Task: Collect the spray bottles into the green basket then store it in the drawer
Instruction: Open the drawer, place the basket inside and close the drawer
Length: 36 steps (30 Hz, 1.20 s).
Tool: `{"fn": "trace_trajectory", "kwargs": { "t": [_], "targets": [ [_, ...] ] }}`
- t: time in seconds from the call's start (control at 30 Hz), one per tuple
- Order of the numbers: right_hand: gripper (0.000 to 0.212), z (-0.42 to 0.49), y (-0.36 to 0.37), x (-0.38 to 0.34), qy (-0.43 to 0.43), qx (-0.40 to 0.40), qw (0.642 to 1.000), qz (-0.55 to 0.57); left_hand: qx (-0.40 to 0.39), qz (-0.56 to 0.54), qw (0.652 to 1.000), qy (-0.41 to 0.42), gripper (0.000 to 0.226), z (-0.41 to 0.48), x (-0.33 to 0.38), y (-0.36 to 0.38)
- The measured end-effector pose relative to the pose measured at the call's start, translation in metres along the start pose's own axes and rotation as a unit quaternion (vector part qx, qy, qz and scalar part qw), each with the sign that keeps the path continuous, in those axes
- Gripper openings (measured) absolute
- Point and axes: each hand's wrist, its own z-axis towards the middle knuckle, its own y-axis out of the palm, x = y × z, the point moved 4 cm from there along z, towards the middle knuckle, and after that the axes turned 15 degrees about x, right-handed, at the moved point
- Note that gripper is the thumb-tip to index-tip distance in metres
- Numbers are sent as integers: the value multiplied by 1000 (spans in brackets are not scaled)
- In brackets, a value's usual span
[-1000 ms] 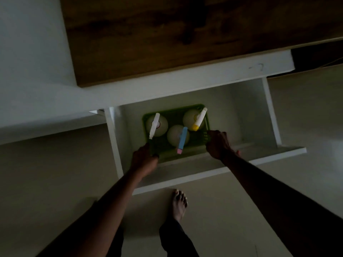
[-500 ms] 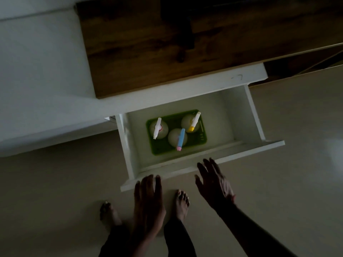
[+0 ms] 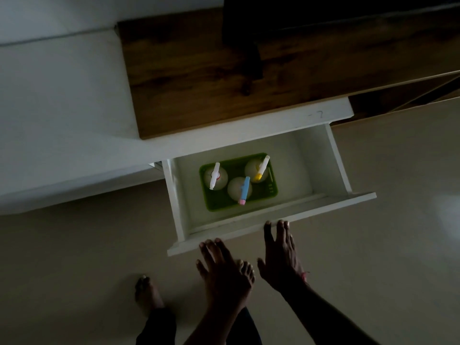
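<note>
The green basket (image 3: 272, 189) sits on the floor of the open white drawer (image 3: 321, 204). Three round white spray bottles stand in it: one with a white nozzle (image 3: 215, 178), one with a blue and pink nozzle (image 3: 240, 189), one with a yellow and white nozzle (image 3: 257, 169). My left hand (image 3: 221, 267) is flat with fingers spread, its fingertips at the drawer's front panel. My right hand (image 3: 281, 255) is also spread open, its fingertips touching the front panel's lower edge. Both hands hold nothing.
The drawer belongs to a white cabinet with a dark wooden top (image 3: 249, 70). A white wall or panel (image 3: 62, 95) lies to the left. My bare feet (image 3: 146, 292) stand on the beige floor (image 3: 398, 220) just before the drawer. The scene is dim.
Both hands let go of the basket in the drawer, drew back out, and now reach forward with open fingers up to the drawer's front panel. The view has pulled back.
</note>
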Motion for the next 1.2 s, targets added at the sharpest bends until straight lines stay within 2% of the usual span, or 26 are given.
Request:
{"fn": "trace_trajectory", "kwargs": {
  "t": [0.17,0.33,0.47,0.57,0.9,1.2],
  "targets": [
    [102,16,-8,-6,-20,-23,1000,2,-18,-18,1000,-5,115,16,7,-12],
    [98,43,-19,-13,-27,-28,999,-1,-43,19,999,8,125,44,9,-26],
    [98,70,-29,-19,-34,-36,999,-9,-13,32,999,35,129,67,4,-39],
    [96,89,-36,-27,-38,-31,999,-14,8,46,997,61,129,84,3,-49],
    [100,136,-58,-44,-69,-56,995,-35,13,10,998,57,128,129,6,-67],
    [98,169,-64,-60,-62,-29,997,-36,25,10,997,78,118,166,14,-83]
  ]
}}
